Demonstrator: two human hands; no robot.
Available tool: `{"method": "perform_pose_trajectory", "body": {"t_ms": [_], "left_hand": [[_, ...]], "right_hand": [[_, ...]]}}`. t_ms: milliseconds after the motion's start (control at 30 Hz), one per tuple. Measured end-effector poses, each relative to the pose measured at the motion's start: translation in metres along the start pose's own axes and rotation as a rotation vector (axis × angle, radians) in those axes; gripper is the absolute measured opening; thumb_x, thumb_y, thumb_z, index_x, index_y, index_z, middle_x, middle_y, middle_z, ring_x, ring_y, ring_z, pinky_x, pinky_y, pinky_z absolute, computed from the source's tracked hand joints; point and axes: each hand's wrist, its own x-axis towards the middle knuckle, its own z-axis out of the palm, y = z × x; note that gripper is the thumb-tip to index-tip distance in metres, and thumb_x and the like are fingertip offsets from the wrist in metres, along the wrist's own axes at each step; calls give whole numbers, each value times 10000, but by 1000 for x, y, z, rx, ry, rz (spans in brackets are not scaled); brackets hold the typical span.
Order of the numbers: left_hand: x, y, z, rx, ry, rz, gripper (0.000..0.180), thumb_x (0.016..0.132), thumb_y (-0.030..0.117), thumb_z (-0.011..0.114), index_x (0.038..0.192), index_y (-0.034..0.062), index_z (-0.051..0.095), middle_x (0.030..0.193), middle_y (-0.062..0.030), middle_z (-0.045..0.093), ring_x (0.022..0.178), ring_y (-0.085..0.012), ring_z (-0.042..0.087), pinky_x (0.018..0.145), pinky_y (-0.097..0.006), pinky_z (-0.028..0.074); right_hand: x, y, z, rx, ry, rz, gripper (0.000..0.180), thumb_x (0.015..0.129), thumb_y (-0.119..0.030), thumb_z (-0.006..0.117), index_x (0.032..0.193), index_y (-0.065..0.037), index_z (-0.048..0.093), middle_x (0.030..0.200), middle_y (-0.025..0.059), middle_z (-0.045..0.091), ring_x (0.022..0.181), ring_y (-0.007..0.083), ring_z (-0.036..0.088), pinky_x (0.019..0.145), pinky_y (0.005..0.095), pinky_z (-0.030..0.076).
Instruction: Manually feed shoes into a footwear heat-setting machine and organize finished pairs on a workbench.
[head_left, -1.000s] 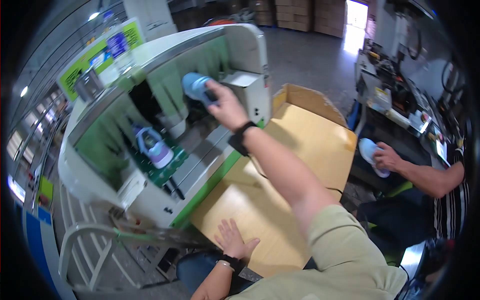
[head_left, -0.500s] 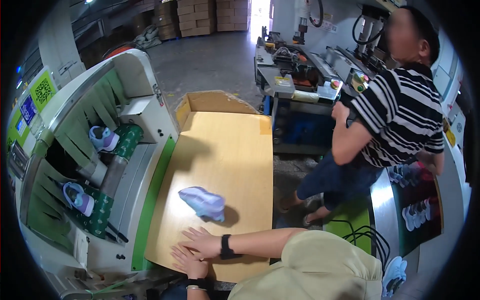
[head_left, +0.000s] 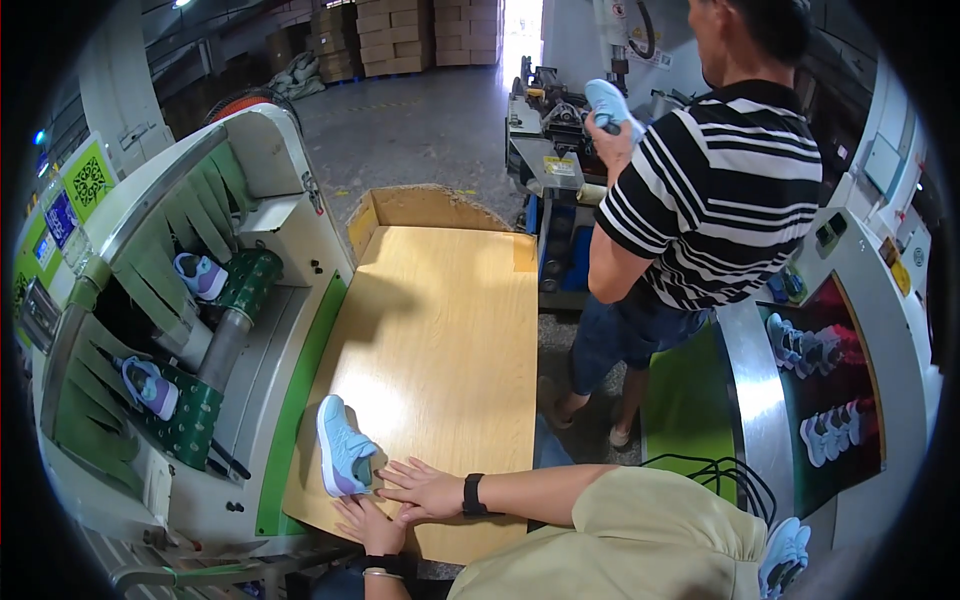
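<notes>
Light-blue sneaker [head_left: 343, 447] with a white sole and purple heel patch lay on its side on the wooden surface [head_left: 450, 330], near the surface's near-left corner by the green machine edge, toe pointing away. Right hand [head_left: 425, 490] lay flat and open on the surface, fingers spread, fingertips at the shoe's heel; left hand [head_left: 368, 522] also open, palm down just behind it at the near edge, gripping nothing. Another person in a striped shirt [head_left: 725, 190] stood past the surface's right edge holding a similar blue shoe [head_left: 610, 105].
</notes>
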Motion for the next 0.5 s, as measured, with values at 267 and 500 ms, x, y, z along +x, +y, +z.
{"method": "perform_pose_trajectory", "body": {"t_ms": [267, 500], "left_hand": [[1, -2, 7, 19, 2, 12, 1199, 698, 676, 716, 1510, -27, 183, 1608, -262, 81, 1495, -447, -29, 1126, -688, 29], [0, -2, 8, 2, 28, 22, 1173, 699, 655, 731, 1498, -29, 212, 1606, -266, 82, 1494, -449, -25, 1122, -693, 40]], "right_hand": [[-4, 0, 0, 12, 7, 5, 741, 955, -616, 441, 1531, -165, 326, 1622, 184, 151, 1506, 380, 88, 1193, 556, 96], [-5, 0, 2, 12, 3, 2, 761, 951, -634, 428, 1533, -156, 321, 1623, 183, 144, 1507, 377, 81, 1194, 557, 87]]}}
